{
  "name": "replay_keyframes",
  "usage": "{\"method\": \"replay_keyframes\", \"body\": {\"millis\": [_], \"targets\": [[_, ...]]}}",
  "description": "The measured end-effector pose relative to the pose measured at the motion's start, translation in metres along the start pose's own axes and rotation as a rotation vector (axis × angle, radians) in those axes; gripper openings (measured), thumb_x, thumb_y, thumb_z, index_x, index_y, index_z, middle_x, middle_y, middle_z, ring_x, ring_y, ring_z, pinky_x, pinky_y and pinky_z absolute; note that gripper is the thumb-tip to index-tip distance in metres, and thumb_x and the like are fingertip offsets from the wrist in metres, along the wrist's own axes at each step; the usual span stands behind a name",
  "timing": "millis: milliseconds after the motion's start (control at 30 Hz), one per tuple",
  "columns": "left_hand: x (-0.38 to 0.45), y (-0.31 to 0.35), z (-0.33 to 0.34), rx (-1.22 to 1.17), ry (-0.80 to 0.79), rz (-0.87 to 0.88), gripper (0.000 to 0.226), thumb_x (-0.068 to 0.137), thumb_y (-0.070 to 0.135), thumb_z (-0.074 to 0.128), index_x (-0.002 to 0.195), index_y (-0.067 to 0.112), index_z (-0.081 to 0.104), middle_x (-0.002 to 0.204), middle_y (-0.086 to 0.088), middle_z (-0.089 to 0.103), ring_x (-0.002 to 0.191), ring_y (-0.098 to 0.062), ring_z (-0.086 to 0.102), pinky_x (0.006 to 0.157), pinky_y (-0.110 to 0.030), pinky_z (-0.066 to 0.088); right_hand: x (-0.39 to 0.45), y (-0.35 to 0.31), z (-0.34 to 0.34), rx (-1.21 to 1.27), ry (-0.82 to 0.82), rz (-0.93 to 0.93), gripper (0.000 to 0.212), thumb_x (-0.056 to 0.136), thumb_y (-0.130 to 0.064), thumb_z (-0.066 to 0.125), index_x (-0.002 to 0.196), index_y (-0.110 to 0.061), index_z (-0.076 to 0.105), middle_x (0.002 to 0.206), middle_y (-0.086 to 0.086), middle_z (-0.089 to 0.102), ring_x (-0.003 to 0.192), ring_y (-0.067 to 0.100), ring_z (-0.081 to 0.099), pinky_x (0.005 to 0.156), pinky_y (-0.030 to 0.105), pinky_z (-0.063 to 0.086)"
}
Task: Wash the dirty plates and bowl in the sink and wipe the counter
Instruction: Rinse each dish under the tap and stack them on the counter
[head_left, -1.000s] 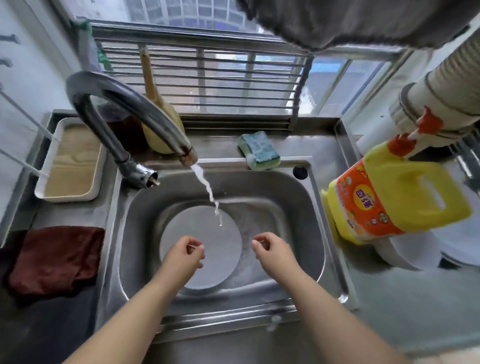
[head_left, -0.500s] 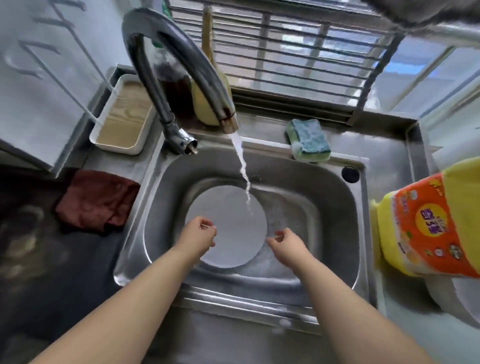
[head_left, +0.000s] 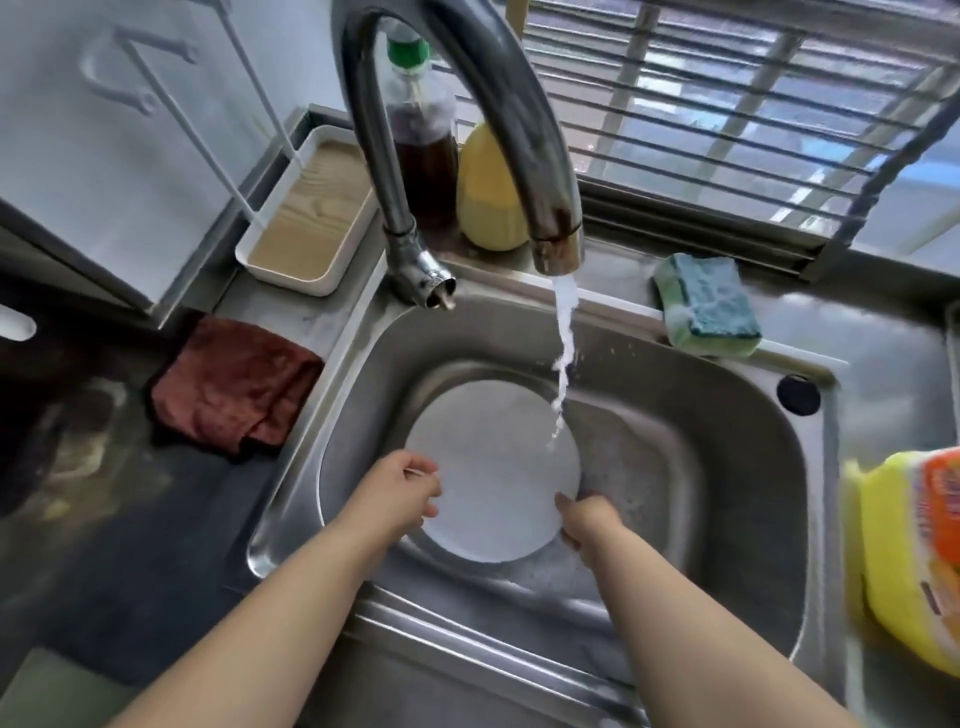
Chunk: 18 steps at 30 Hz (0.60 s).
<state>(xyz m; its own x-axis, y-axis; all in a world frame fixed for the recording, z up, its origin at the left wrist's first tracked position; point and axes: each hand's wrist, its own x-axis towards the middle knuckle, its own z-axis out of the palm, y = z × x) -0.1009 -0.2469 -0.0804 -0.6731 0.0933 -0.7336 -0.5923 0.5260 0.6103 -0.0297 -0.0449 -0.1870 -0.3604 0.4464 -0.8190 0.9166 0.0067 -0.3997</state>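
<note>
Plainly one view only, from the head, looking down. Down in the steel sink (head_left: 727, 467): a round white plate (head_left: 493, 467), smooth and glossy, lying flat over the bottom, likely so the stream can reach it. From the curved metal tap (head_left: 519, 130), a thin twisting thread of water (head_left: 563, 353), landing at the plate's far right rim. At the plate's left edge, left hand (head_left: 402, 493), fingers curled onto the rim, grip seemingly closed on the plate. At the near right edge, right hand (head_left: 589, 522), fingertips tucked under the rim; hard to tell whether grasping or merely touching. Probably getting hold from both sides to lift or tilt under the water.

On the sink's back ledge, a sponge (head_left: 706, 306), green foam with a rough blue scouring face, foamy, within easy reach. On the bench to the left, a crumpled brown-red cloth (head_left: 234, 384), soft and napped, presumably for wiping. At far right, a yellow plastic detergent jug (head_left: 914, 561). No bowl visible.
</note>
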Motion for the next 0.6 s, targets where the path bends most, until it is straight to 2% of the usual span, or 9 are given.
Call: {"method": "replay_keyframes", "body": {"millis": [33, 100, 200, 267, 300, 367, 500, 533, 600], "targets": [[-0.001, 0.001, -0.002, -0.008, 0.003, -0.001, 0.015, 0.089, 0.004, 0.052, 0.088, 0.019, 0.054, 0.089, -0.006, 0.063, 0.066, -0.017, 0.061, 0.063, -0.028, 0.046, -0.004, 0.000, -0.003, -0.016, 0.001, -0.010, 0.032, 0.095, -0.018, 0.052, 0.118, 0.004, 0.056, 0.079, 0.009, 0.055, 0.063, 0.021, 0.048, 0.049, 0.024, 0.034], [-0.005, 0.004, -0.005, -0.013, 0.007, -0.004, 0.014, 0.090, 0.004, 0.052, 0.090, 0.018, 0.055, 0.088, -0.006, 0.063, 0.066, -0.017, 0.061, 0.063, -0.027, 0.046, -0.013, 0.002, -0.009, -0.019, -0.004, -0.030, 0.029, 0.094, -0.015, 0.049, 0.114, 0.002, 0.058, 0.086, 0.012, 0.056, 0.067, 0.023, 0.049, 0.050, 0.024, 0.035], [-0.010, 0.007, -0.009, -0.036, 0.005, -0.020, 0.013, 0.090, 0.000, 0.051, 0.098, 0.009, 0.055, 0.083, -0.007, 0.061, 0.058, -0.016, 0.057, 0.052, -0.021, 0.045, -0.033, 0.002, -0.024, -0.042, 0.044, -0.064, 0.029, 0.090, -0.014, 0.045, 0.111, 0.002, 0.058, 0.094, 0.016, 0.061, 0.076, 0.028, 0.059, 0.062, 0.033, 0.051], [-0.013, 0.008, -0.012, -0.069, 0.009, -0.034, 0.012, 0.091, -0.004, 0.049, 0.094, 0.007, 0.054, 0.076, -0.008, 0.058, 0.047, -0.013, 0.052, 0.042, -0.016, 0.041, -0.046, 0.003, -0.038, -0.070, 0.092, -0.052, 0.032, 0.087, -0.015, 0.043, 0.112, 0.001, 0.055, 0.103, 0.018, 0.061, 0.086, 0.033, 0.062, 0.071, 0.042, 0.057], [-0.014, 0.008, -0.013, -0.072, 0.013, -0.037, 0.013, 0.092, -0.004, 0.047, 0.091, 0.007, 0.054, 0.073, -0.007, 0.058, 0.044, -0.012, 0.050, 0.041, -0.017, 0.039, -0.053, 0.003, -0.045, -0.077, 0.102, -0.056, 0.032, 0.086, -0.015, 0.042, 0.112, 0.000, 0.055, 0.104, 0.017, 0.060, 0.086, 0.032, 0.062, 0.068, 0.040, 0.057], [-0.015, 0.006, -0.015, -0.062, 0.004, -0.041, 0.013, 0.094, -0.001, 0.046, 0.089, 0.009, 0.053, 0.070, -0.007, 0.059, 0.042, -0.012, 0.051, 0.047, -0.020, 0.037, -0.078, -0.003, -0.059, -0.096, 0.119, -0.090, 0.024, 0.087, -0.011, 0.041, 0.104, 0.000, 0.055, 0.100, 0.015, 0.060, 0.078, 0.026, 0.058, 0.057, 0.028, 0.049], [-0.026, 0.006, -0.014, -0.025, -0.022, -0.056, 0.012, 0.092, 0.000, 0.048, 0.088, 0.009, 0.055, 0.072, -0.009, 0.060, 0.050, -0.017, 0.051, 0.048, -0.023, 0.038, -0.123, -0.019, -0.087, -0.056, 0.184, -0.185, 0.013, 0.091, -0.009, 0.045, 0.094, 0.001, 0.053, 0.093, 0.015, 0.056, 0.062, 0.013, 0.047, 0.035, 0.013, 0.035], [-0.030, 0.008, -0.012, -0.010, -0.027, -0.063, 0.012, 0.092, 0.001, 0.048, 0.086, 0.009, 0.055, 0.072, -0.009, 0.060, 0.051, -0.017, 0.051, 0.048, -0.022, 0.039, -0.133, -0.024, -0.093, -0.027, 0.191, -0.201, 0.012, 0.090, -0.008, 0.046, 0.092, 0.002, 0.053, 0.087, 0.014, 0.054, 0.059, 0.013, 0.046, 0.030, 0.011, 0.032], [-0.037, 0.013, -0.007, -0.057, -0.050, -0.100, 0.020, 0.096, 0.005, 0.046, 0.076, 0.010, 0.049, 0.066, -0.009, 0.051, 0.047, -0.016, 0.045, 0.046, -0.020, 0.033, -0.150, -0.032, -0.104, 0.022, 0.197, -0.204, 0.012, 0.088, -0.008, 0.047, 0.079, -0.001, 0.051, 0.075, 0.011, 0.052, 0.053, 0.013, 0.046, 0.032, 0.014, 0.033]]}}
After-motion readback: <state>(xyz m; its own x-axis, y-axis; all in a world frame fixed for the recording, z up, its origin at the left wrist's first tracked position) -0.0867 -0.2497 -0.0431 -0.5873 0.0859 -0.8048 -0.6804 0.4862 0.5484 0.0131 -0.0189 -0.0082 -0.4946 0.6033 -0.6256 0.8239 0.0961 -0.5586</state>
